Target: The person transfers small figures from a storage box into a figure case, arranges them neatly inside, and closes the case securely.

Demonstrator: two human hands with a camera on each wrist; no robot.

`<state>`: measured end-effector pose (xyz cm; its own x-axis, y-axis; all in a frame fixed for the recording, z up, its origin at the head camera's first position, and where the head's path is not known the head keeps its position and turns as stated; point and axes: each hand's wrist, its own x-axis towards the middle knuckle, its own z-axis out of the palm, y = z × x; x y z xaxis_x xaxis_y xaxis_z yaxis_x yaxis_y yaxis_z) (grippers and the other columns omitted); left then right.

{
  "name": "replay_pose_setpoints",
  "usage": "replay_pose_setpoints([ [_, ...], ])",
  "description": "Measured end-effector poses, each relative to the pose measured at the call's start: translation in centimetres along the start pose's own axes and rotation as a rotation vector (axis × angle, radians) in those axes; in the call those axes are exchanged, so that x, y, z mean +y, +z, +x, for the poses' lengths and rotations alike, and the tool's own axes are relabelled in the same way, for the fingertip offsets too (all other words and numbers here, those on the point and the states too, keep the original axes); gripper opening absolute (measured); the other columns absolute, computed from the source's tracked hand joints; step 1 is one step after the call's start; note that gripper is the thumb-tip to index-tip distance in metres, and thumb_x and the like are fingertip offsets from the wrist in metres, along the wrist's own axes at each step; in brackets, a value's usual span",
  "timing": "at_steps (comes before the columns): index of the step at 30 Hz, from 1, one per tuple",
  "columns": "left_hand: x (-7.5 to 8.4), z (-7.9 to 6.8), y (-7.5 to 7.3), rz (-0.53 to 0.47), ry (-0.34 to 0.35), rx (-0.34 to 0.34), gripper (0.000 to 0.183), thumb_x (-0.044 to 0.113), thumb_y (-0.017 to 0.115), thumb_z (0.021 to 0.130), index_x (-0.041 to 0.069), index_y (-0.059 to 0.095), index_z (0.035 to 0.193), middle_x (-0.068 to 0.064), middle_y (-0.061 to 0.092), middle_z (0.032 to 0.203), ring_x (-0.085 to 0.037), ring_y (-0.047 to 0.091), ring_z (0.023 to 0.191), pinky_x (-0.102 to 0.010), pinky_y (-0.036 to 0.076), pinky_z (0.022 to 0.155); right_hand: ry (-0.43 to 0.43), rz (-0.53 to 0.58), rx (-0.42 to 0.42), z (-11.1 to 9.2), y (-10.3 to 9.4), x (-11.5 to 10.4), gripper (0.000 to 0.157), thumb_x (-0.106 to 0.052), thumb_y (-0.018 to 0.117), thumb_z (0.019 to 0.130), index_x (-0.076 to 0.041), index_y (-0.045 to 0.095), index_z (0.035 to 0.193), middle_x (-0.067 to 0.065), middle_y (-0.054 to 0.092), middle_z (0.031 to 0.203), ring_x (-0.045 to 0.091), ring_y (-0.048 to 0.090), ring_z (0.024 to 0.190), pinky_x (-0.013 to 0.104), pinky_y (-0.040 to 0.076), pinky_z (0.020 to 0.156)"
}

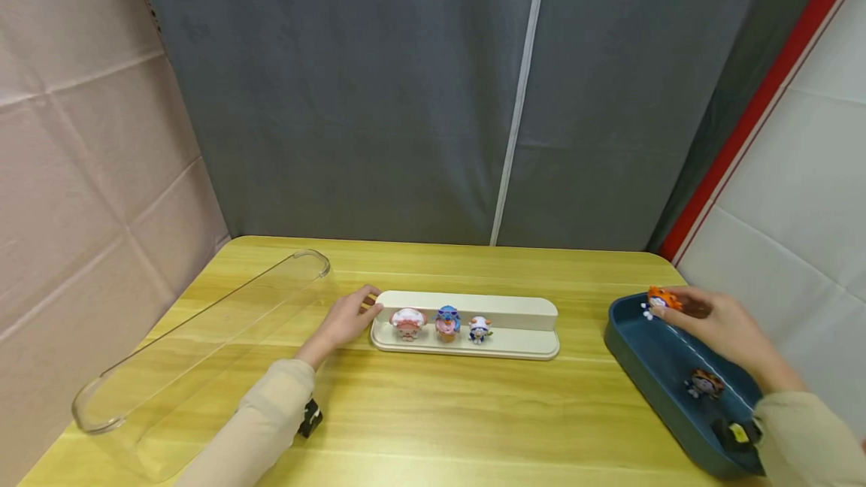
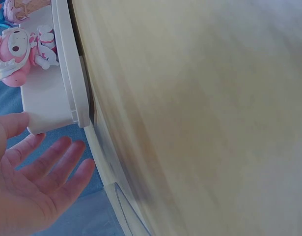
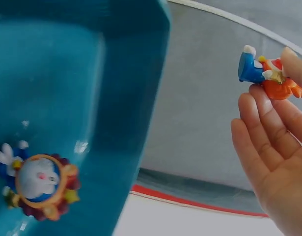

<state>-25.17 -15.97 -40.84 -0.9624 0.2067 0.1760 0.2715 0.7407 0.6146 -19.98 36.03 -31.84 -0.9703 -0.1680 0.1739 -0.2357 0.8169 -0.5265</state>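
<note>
A cream stepped display stand [image 1: 522, 340] bears three small figurines in a row: a pink-and-white one [image 1: 408, 324], a blue-and-pink one [image 1: 447, 323] and a white-and-blue one [image 1: 479, 330]. My left hand [image 1: 348, 318] touches the stand's left end, its fingers loosely extended in the left wrist view. Over the far end of a dark blue tray [image 1: 643, 389], my right hand [image 1: 727, 329] pinches an orange-haired figurine [image 1: 659, 300] between thumb and fingers. The right wrist view shows its blue-and-white lower part [image 3: 250, 68]. In the tray lies a figurine with a brown mane [image 3: 39, 178].
A clear curved plastic cover [image 1: 203, 352] stands on the wooden table [image 1: 473, 419] at left, partly behind my left sleeve. Grey cloth [image 1: 352, 96] hangs behind the table. A white panel with a red edge [image 1: 764, 104] rises beyond the tray at right.
</note>
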Motion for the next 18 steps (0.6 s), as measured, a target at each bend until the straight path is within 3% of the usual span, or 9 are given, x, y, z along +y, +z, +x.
replay_pose_setpoints([
  [4,-0.1,0.0,0.0,-0.003,0.003,0.002,0.023,0.018,0.054,0.089,0.005,0.054,0.108,-0.012,0.06,0.097,-0.025,0.059,0.084,-0.04,0.046,0.076,-0.023,-0.003,0.017,0.2,-0.2,-1.1,0.048,-0.031,0.061,0.083,0.003,0.053,0.116,0.015,0.061,0.095,0.003,0.054,0.074,0.023,0.047,0.057],
  [11,0.0,0.0,0.0,0.001,0.004,0.002,0.023,0.018,0.055,0.089,0.006,0.054,0.108,-0.011,0.06,0.097,-0.025,0.059,0.083,-0.039,0.047,0.076,-0.034,-0.021,0.008,0.4,0.1,-3.0,0.053,-0.037,0.06,0.083,0.003,0.053,0.117,0.016,0.06,0.098,0.021,0.057,0.083,0.024,0.048,0.059],
  [18,0.2,-0.1,0.0,0.0,0.005,0.008,0.024,0.018,0.054,0.089,0.005,0.054,0.109,-0.012,0.06,0.098,-0.025,0.059,0.084,-0.039,0.047,0.076,-0.086,-0.035,0.015,0.6,0.6,-4.6,0.051,-0.035,0.062,0.082,0.001,0.054,0.117,0.015,0.06,0.1,0.018,0.058,0.085,0.025,0.048,0.063],
])
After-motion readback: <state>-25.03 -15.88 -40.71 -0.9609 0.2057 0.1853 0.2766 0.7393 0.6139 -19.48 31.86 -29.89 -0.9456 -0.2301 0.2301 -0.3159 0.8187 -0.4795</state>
